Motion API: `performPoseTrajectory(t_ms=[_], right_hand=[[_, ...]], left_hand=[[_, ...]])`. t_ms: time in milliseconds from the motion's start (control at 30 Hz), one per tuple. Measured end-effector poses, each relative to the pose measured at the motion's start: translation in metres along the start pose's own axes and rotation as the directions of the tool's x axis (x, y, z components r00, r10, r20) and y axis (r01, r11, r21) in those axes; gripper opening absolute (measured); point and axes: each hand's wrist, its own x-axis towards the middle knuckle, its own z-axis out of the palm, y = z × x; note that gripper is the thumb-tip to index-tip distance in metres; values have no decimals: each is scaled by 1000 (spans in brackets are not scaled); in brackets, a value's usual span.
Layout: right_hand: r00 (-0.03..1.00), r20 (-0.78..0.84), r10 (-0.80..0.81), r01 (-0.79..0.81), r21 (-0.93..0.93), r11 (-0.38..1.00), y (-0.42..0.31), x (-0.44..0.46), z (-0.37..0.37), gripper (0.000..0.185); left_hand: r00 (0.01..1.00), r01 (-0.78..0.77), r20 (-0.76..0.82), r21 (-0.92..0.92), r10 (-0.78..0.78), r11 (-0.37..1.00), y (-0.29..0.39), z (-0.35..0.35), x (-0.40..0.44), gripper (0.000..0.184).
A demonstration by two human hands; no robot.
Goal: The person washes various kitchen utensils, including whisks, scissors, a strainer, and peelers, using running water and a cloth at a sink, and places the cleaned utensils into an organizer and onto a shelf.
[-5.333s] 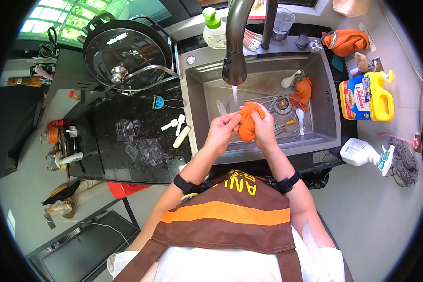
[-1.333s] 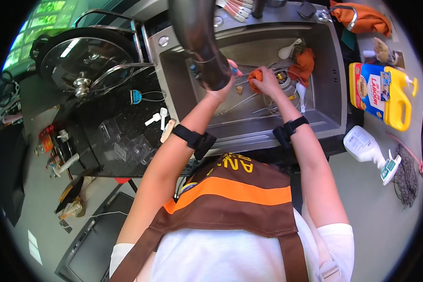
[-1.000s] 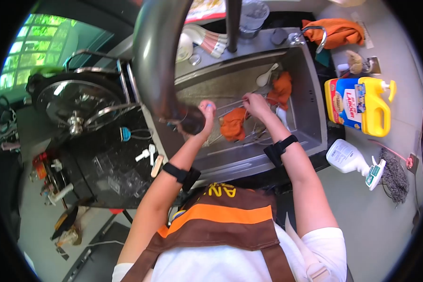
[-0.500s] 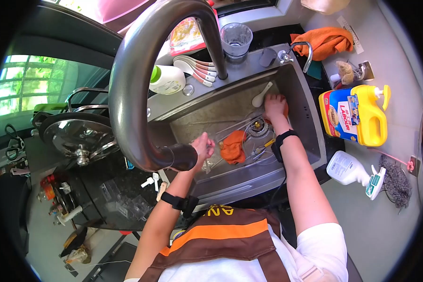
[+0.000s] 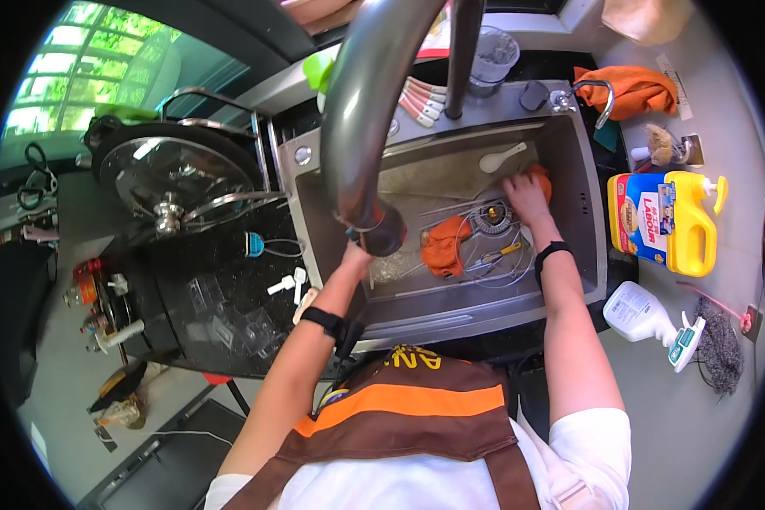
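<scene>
Over the right part of the grey sink (image 5: 599,221), my right hand (image 5: 527,199) reaches down beside an orange cloth (image 5: 540,180), its fingers spread, touching or just over the cloth's edge. A white spoon (image 5: 502,158) lies behind it. My left hand (image 5: 357,253) is mostly hidden under the head of the dark faucet (image 5: 355,127), so its fingers do not show. Between the hands a second orange cloth (image 5: 445,246) rests on the sink floor. Right of that cloth lie a coiled wire with a round metal piece (image 5: 493,218) and a yellow-handled tool (image 5: 510,248).
A glass-lidded pan (image 5: 178,174) stands on the left in a rack. Clear plastic pieces (image 5: 229,323) and a blue-headed brush (image 5: 255,245) lie on the black counter. At the right are a yellow jug (image 5: 693,225) and a white spray bottle (image 5: 637,313). A plastic cup (image 5: 493,61) stands behind the sink.
The orange cloth once held in both hands now lies in the sink. My right hand has moved right to the other cloth; my left hand has moved left, under the faucet. The camera view has shifted.
</scene>
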Motion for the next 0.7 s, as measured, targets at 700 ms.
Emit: performPoseTrajectory(t_ms=[700], right_hand=[[778, 236, -582, -626, 354, -695, -109, -62, -199, 61]], left_hand=[[680, -622, 568, 111, 464, 775, 177, 64, -187, 69]])
